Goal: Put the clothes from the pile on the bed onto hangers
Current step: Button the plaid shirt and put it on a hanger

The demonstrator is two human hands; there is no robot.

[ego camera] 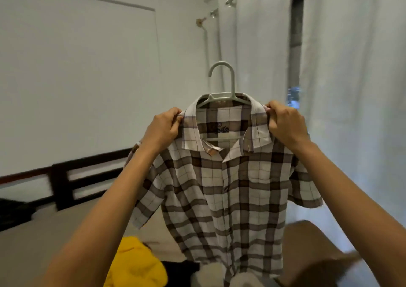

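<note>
A brown-and-white checked short-sleeved shirt (228,190) hangs in the air in front of me on a pale plastic hanger (222,82), whose hook sticks up above the collar. My left hand (163,128) pinches the shirt's left shoulder beside the collar. My right hand (285,124) pinches its right shoulder at the same height. The shirt's front is buttoned and its hem reaches down to the clothes pile on the bed, where a yellow garment (136,264) and a black garment (178,271) lie.
The bed (33,249) with a beige sheet spreads below, its dark wooden headboard (72,183) against the white wall on the left. White curtains (351,89) hang on the right. A brown garment (314,249) lies at the lower right.
</note>
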